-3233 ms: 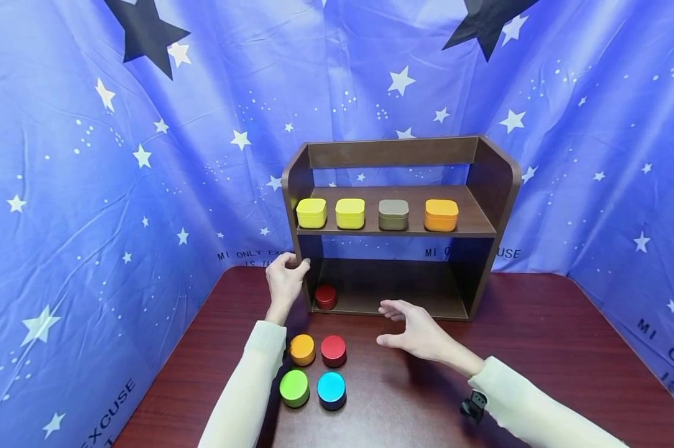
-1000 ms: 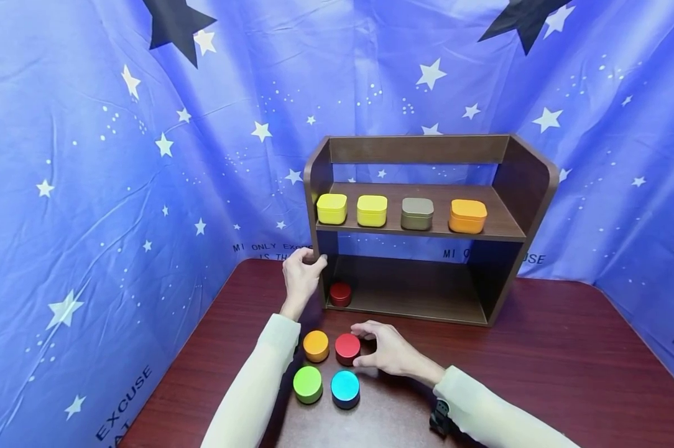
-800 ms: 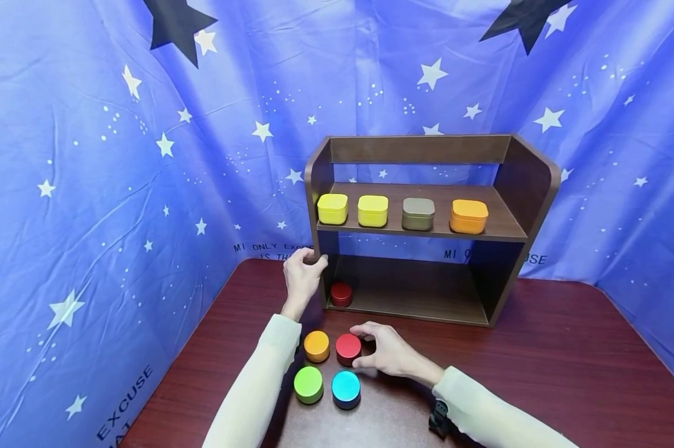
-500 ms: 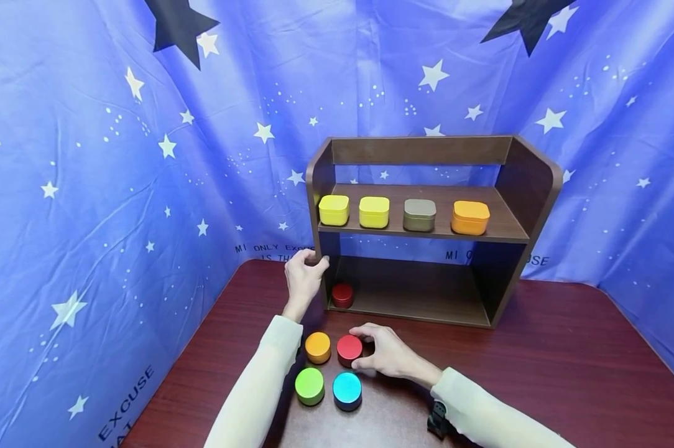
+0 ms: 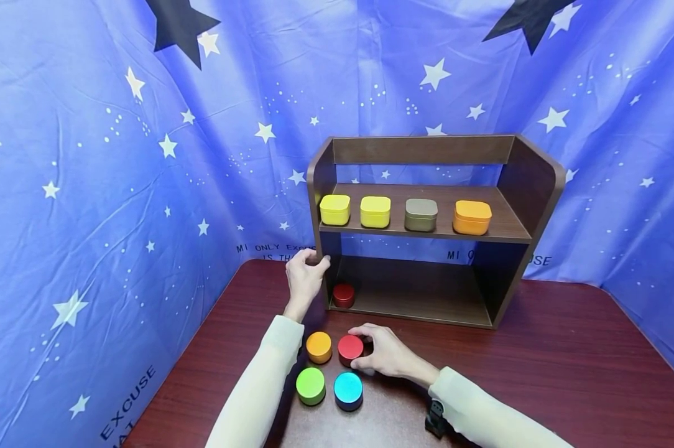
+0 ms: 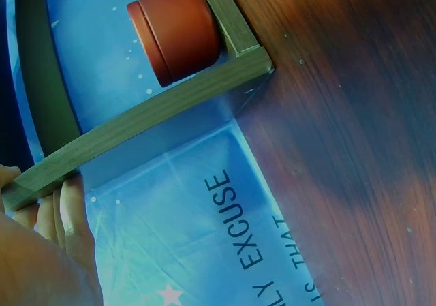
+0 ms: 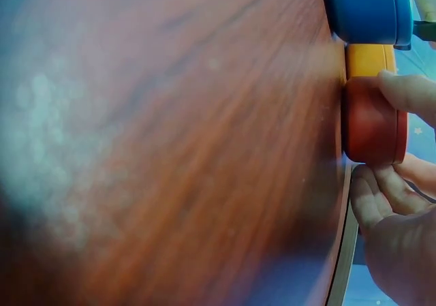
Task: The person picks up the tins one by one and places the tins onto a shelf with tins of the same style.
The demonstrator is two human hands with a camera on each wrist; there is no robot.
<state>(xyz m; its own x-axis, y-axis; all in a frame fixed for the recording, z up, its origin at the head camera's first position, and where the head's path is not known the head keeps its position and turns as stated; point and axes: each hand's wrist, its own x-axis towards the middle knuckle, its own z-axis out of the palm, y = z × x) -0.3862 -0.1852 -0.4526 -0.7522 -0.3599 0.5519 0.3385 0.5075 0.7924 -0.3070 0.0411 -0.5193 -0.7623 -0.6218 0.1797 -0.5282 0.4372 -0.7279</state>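
Note:
At the front edge of the dark brown shelf's left side panel, my left hand holds on, thumb on one side and fingers on the other, as the left wrist view also shows. My right hand pinches a round red tin standing on the table; its thumb and fingers touch opposite sides in the right wrist view. Left of that tin is an orange tin. Nearer to me stand a green tin and a blue tin. Another red tin stands on the lower shelf board, at the left.
Along the upper board sit two yellow boxes, a grey-green box and an orange box, all with rounded corners. The shelf stands toward the back of a dark red wooden table. A blue star-printed curtain surrounds it.
From a spread pose before the shelf, my right hand has come left and toward me onto the red tin. My left hand keeps its hold on the shelf. The head view has shifted a little.

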